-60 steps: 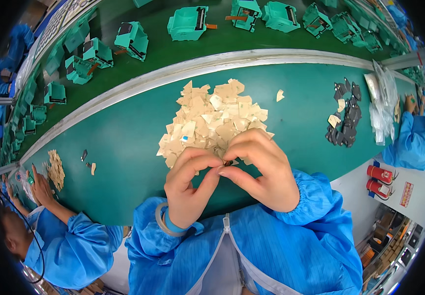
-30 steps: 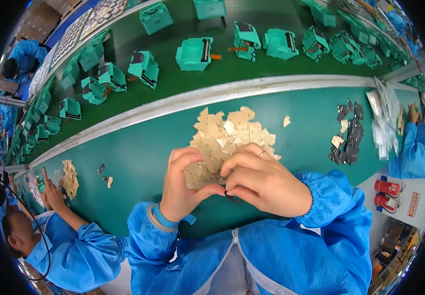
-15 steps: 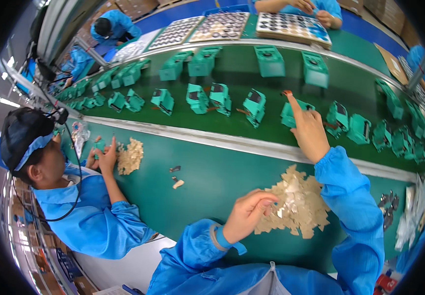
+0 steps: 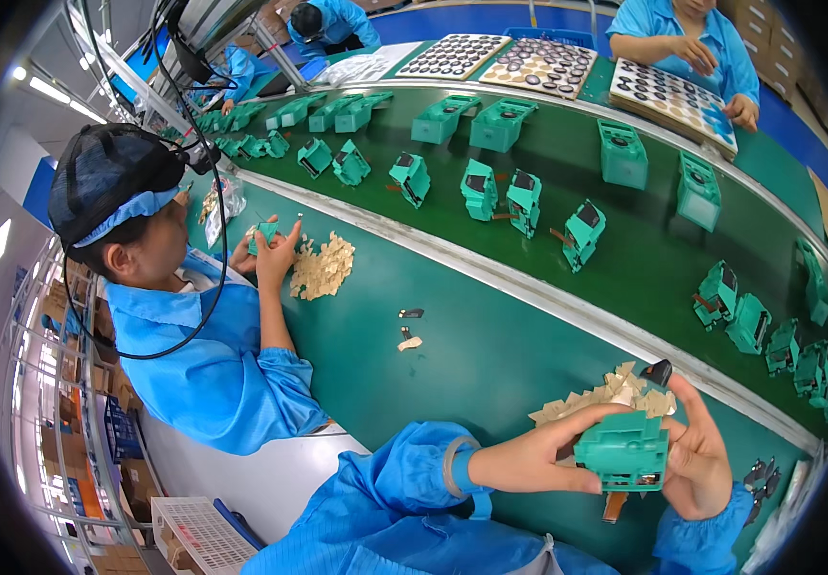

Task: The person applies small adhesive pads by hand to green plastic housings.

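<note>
A green plastic housing [image 4: 622, 448] is held up in front of me between both hands. My left hand [image 4: 533, 452] grips its left side, the thumb lying across the front. My right hand [image 4: 704, 462] closes on its right side, with the index finger raised. At that fingertip shows a small black piece [image 4: 658, 372]; I cannot tell whether the finger holds it. A short orange-brown strip [image 4: 613, 508] hangs below the housing. Partly hidden behind my hands is a pile of beige flat pieces [image 4: 610, 391].
More green housings [image 4: 581, 235] stand in rows on the dark green belt [image 4: 452, 206] beyond a metal rail. At left a co-worker [image 4: 193, 316] handles a green part beside another beige pile [image 4: 323, 266]. Small black and beige bits [image 4: 410, 338] lie mid-table. Boards of round parts [image 4: 672, 101] stand across.
My right hand has come back from the belt, bringing a green housing to my left hand, which now grips it too. The view has swung, so the scene sits further right.
</note>
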Motion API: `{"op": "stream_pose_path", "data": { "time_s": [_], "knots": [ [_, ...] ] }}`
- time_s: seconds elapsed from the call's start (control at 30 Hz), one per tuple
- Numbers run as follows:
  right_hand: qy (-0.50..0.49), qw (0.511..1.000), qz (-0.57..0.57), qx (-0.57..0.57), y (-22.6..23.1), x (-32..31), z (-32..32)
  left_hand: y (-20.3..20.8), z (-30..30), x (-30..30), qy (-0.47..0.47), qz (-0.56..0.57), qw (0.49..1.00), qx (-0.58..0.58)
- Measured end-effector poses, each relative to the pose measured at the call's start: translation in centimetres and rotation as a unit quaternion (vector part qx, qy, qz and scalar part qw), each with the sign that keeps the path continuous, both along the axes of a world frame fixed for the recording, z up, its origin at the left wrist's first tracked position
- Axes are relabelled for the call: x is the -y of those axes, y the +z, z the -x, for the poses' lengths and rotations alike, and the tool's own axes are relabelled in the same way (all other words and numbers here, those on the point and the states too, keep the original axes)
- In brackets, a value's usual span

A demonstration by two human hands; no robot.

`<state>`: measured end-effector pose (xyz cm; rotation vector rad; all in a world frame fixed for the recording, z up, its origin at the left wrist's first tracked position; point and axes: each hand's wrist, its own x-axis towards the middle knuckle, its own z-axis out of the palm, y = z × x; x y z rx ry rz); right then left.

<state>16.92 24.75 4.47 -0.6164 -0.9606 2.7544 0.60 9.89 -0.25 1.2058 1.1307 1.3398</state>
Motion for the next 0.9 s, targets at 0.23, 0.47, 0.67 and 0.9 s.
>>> {"op": "stream_pose_path", "data": {
  "time_s": [0.23, 0.47, 0.67, 0.9],
  "knots": [
    [-0.124, 0.983, 0.136, -0.022, -3.9, 2.3, -1.7, -2.7, -1.9, -0.2, 0.018, 0.126, 0.881, 0.456],
    [-0.11, 0.978, 0.158, -0.081, -5.8, 2.4, -2.2, -2.0, -1.6, -0.7, 0.022, 0.166, 0.899, 0.406],
    [-0.096, 0.987, 0.113, -0.059, -5.6, 2.6, -3.4, -1.2, -0.2, -1.7, -0.052, 0.193, 0.928, 0.313],
    [-0.125, 0.971, 0.181, -0.089, -6.5, 2.8, -4.3, -0.2, -1.7, -1.9, -0.034, 0.139, 0.94, 0.308]
  ]
}}
